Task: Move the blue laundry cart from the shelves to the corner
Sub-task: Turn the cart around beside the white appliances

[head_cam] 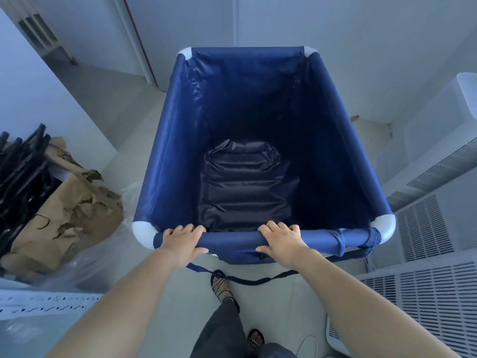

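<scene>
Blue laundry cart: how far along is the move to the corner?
Done: the blue laundry cart is on open floor, its far end facing the wall corner. In hand: left hand and right hand both grip the near rail. Left: closing in and letting go; remaining gap is hidden.

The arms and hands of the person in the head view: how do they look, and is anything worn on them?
The left hand and right hand are bare: no gloves, and no ring, watch or bracelet shows. The arms behind them are bare too, with no sleeve in view.
</scene>
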A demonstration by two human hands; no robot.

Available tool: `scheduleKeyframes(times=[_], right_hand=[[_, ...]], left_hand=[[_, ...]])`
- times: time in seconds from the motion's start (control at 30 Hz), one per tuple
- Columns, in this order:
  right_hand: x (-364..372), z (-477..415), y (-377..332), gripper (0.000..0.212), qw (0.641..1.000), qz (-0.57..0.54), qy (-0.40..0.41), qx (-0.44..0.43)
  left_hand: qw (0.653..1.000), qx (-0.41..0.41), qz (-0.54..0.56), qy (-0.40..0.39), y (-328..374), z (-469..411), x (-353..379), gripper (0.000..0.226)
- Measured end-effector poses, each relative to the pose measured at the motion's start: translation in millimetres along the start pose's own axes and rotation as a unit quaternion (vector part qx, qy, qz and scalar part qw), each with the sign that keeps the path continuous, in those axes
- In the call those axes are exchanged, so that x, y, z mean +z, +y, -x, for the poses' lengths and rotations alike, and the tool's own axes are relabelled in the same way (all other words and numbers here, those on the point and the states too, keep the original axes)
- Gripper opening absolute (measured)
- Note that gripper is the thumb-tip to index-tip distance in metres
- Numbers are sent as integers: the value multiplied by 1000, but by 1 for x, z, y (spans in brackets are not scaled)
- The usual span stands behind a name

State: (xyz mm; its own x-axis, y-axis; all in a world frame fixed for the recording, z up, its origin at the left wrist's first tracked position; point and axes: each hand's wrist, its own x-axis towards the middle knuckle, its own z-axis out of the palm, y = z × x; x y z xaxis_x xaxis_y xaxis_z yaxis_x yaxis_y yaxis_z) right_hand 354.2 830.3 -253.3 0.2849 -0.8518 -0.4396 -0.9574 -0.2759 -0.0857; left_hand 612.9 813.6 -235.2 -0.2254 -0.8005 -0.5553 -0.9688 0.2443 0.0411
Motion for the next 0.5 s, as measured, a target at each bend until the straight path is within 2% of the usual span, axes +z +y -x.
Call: scheduleKeyframes(times=[0.23,0.5], right_hand=[[-29,-51,19,52,1000,9,3,9],[-58,-111,38,57,998,-3,25,50]], left_hand=[[999,12,41,-10,-17,-53,-36,41],[999,43,19,-9,-34,-112,-76,45]])
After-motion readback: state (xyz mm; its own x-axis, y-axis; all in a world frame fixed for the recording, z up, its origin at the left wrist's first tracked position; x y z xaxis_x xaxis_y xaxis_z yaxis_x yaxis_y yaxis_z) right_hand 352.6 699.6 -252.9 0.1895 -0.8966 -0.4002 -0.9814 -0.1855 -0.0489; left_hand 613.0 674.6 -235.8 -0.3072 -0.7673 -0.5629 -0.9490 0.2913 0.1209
